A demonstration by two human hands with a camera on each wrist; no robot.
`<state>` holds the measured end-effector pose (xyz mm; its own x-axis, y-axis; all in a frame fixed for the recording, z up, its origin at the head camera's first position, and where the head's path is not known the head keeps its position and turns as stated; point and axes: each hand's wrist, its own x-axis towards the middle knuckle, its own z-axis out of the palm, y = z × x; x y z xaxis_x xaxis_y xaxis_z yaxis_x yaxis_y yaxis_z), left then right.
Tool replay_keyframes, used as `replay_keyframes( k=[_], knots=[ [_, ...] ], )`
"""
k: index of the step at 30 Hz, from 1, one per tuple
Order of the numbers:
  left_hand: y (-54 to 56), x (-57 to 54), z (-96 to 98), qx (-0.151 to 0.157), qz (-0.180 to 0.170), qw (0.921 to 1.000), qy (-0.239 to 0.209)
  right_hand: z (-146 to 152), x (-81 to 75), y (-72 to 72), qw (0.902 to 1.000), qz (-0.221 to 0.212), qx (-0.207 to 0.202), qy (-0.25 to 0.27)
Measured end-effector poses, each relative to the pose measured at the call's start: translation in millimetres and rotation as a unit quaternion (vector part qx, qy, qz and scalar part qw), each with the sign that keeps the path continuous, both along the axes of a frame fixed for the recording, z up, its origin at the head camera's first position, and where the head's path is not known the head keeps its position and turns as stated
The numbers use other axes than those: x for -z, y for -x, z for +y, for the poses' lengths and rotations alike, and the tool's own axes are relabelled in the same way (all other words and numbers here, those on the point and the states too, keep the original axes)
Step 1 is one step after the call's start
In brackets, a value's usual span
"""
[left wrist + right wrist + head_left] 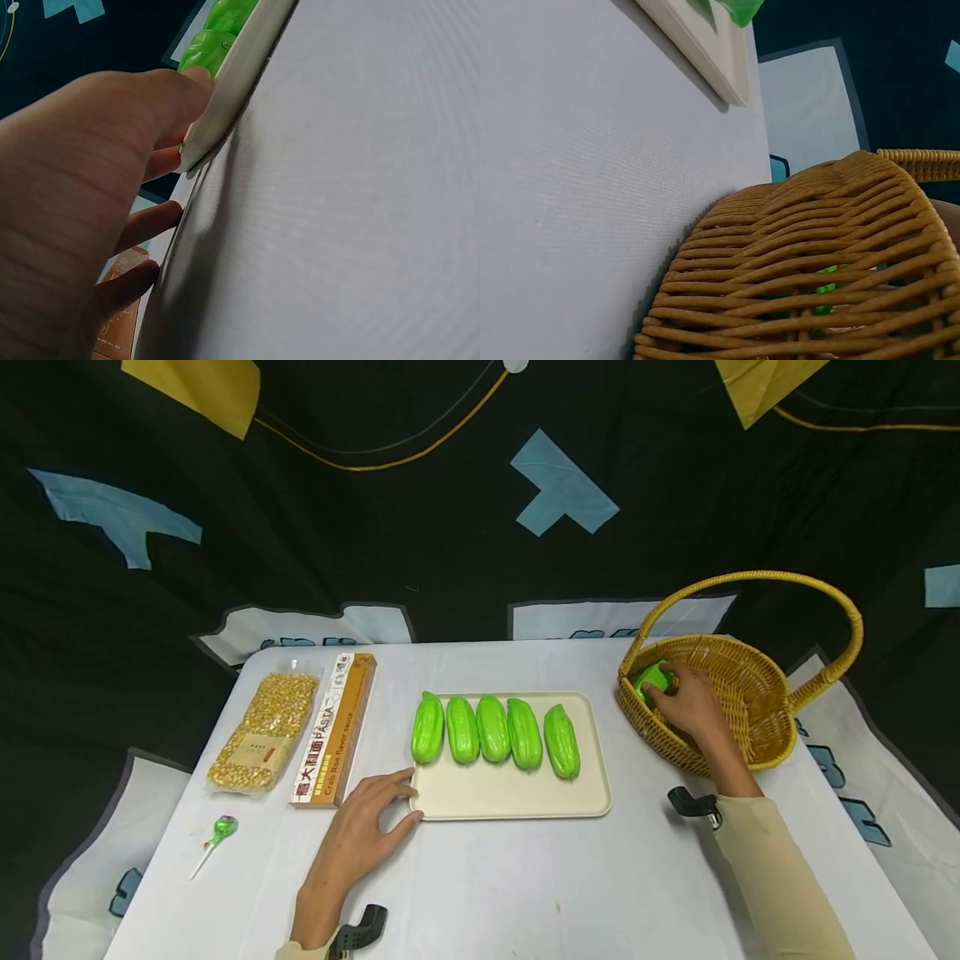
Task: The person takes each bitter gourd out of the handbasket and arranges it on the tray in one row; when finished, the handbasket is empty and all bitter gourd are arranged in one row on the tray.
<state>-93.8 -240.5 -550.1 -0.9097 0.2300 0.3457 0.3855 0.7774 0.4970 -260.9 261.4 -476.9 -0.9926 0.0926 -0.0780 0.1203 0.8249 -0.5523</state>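
Inside the wicker basket point(750, 693), my right hand point(690, 697) grips a shiny green bitter melon point(654, 680) by the left wall. Through the basket's weave in the right wrist view, bits of green point(825, 289) show; most of that hand is hidden there. Several more ridged bitter melons point(492, 729) lie side by side across the back of a cream tray point(510, 797). My left hand point(363, 827) rests at the tray's left edge, fingers loosely spread. In the left wrist view, its thumb point(184, 94) touches the tray's rim near a corner.
Left of the tray lie a pasta box point(333, 731) and a bag of yellow corn kernels point(266, 731). A green lollipop point(217, 839) is near the table's left edge. The basket's tall handle point(757, 577) arches over its opening. Dark cloth point(450, 552) hangs behind the white table.
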Motion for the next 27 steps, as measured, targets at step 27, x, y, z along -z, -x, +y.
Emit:
replay_keyframes(
  k=[27],
  knots=[
    [-0.1,-0.5,0.3,0.0,0.01,0.9999,-0.006,-2,0.3,13.4,0.9997,0.01,-0.024,-0.005]
  ],
)
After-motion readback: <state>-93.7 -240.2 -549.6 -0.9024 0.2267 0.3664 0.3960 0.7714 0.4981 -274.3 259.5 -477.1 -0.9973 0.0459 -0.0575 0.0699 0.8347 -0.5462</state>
